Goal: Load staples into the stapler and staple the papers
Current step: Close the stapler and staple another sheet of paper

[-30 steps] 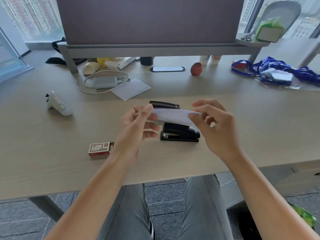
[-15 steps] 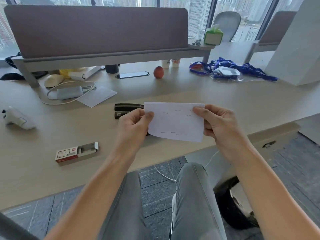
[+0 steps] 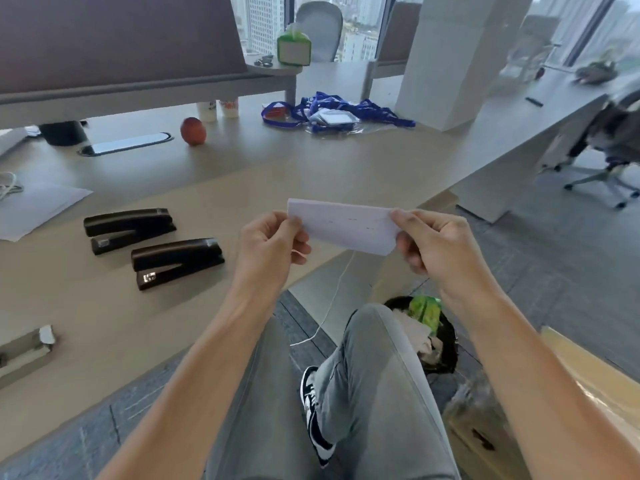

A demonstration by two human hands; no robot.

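**Inspector:** Fingers (image 3: pixel 294 225) of the left hand (image 3: pixel 270 247) pinch the left end of a small white stack of paper sheets (image 3: pixel 346 226); thumb on the near face, remaining fingers curled behind.

**Clerk:** And the right?

**Inspector:** The right hand (image 3: pixel 433 244) grips the stack's right end in the same manner. The stack is held in the air between both hands, past the near edge of the pale wooden desk (image 3: pixel 311 174), above the person's grey-trousered knees (image 3: pixel 363 375). Faint staple marks show in rows on its face.

**Clerk:** Desk contents, left to right?

**Inspector:** An open cardboard staple box (image 3: pixel 24 348) at the far left edge, partly cut off. A loose white sheet (image 3: pixel 38 209) behind it. Two black staplers, the rear stapler (image 3: pixel 128 228) and the front stapler (image 3: pixel 176 261), lie just beside each other, untouched, well left of the hands. Further back, a red apple (image 3: pixel 193 130), then a tangle of blue lanyards (image 3: pixel 332 112).

**Clerk:** Floor?

**Inspector:** A black waste bin (image 3: pixel 446 341) holding green packaging stands beside the right knee.
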